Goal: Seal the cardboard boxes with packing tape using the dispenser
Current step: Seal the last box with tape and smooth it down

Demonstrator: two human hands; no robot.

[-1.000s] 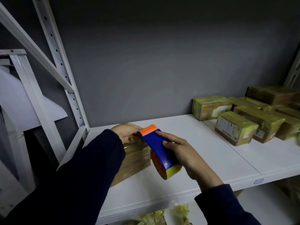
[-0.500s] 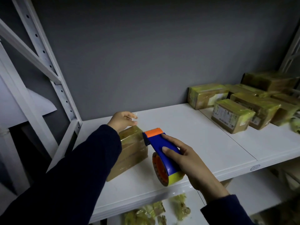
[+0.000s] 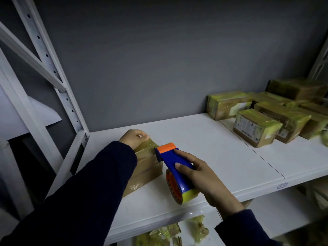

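A brown cardboard box [image 3: 147, 167], wrapped in shiny tape, lies on the white shelf [image 3: 221, 157] at the left. My left hand [image 3: 134, 138] rests on the box's far top end with curled fingers, and my dark sleeve hides much of the box. My right hand [image 3: 198, 173] grips the blue tape dispenser [image 3: 175, 169]. The dispenser's orange cutter end touches the box's right upper edge, and its yellowish tape roll hangs near the shelf's front edge.
Several taped boxes [image 3: 257, 126] crowd the right end of the shelf. A white perforated upright [image 3: 53, 71] and braces stand at the left. A grey wall backs the shelf. Crumpled yellowish tape scraps [image 3: 168, 233] lie on the lower shelf.
The dispenser's orange end has come away from the box's far end, toward me along its right edge. My left hand stays at the far end and has settled down onto the box.
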